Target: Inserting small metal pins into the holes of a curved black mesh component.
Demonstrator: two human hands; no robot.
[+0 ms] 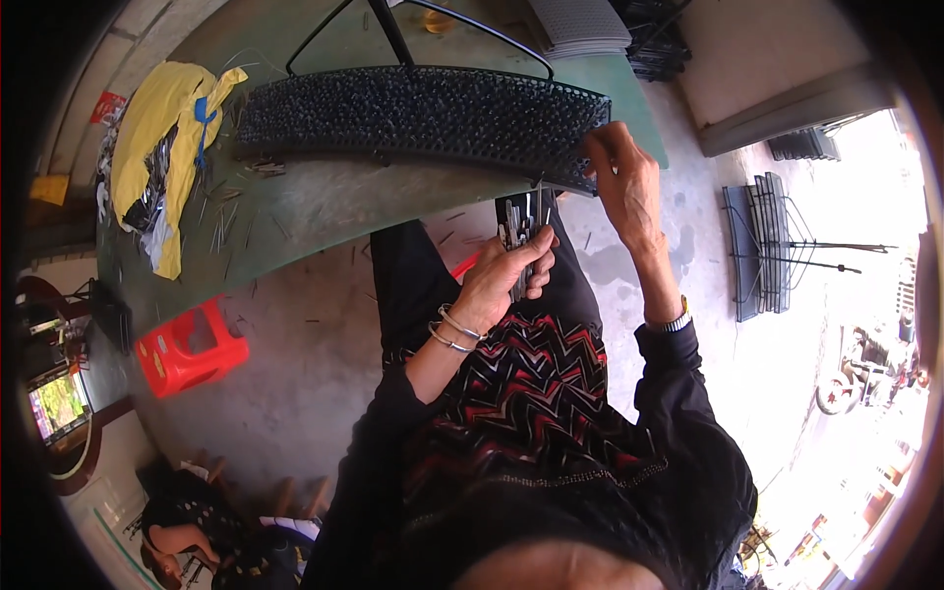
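Observation:
My left hand (503,273) is closed round a bundle of thin grey metal strips (517,224), held upright over my lap just below the table edge. A long black panel (413,116), covered all over in small holes or knobs, lies across the table with a black tube frame (391,34) rising from its far side. At the panel's right end is my right hand (629,185), its fingers bent and drawn together close to the corner. Whatever those fingertips pinch, if anything, is too small to make out.
The green table (324,221) carries loose strips and, on the left, a yellow sack (147,128). Grey perforated sheets (580,25) lie stacked at the far right. A red plastic stool (192,346) is on the floor at left; black racks (762,246) stand right. Another person (192,516) appears lower left.

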